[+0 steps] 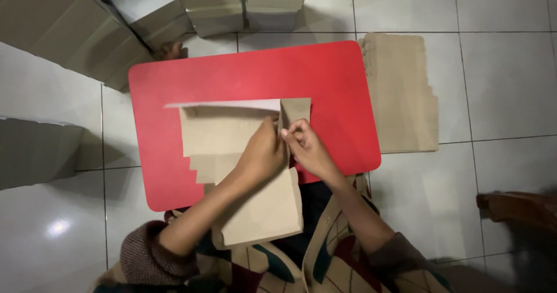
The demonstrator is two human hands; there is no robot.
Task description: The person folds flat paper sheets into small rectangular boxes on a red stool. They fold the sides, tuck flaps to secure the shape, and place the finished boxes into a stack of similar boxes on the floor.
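**Both hands on a brown paper bag at mid-frame**

At the centre of the frame, a flat brown paper bag [232, 136] on a small red table [336, 78], its lower end hanging past the table's near edge toward the lap. Along the bag's upper edge, a white strip [232, 104] running left to right. Left hand [261, 154] laid palm-down on the bag, fingers pressed together on the paper close to an upright folded flap [295, 112] just right of centre. Right hand [306, 148] directly beside it, touching, fingertips pinching the lower edge of that flap; thumb not clearly visible. Both forearms coming up from the bottom of the frame, out of knitted cuffs over a patterned garment [325, 264].

Right of the table, a stack of flat brown paper pieces [403, 96] on the white tiled floor [499, 84], touching the table's right edge. Upper left and top centre, several cardboard boxes [64, 32] leaning or standing on the tiles. Far left at mid-height, another dull cardboard panel [35, 151]. Lower right, the edge of a brown wooden object [516, 209], too dark to identify.
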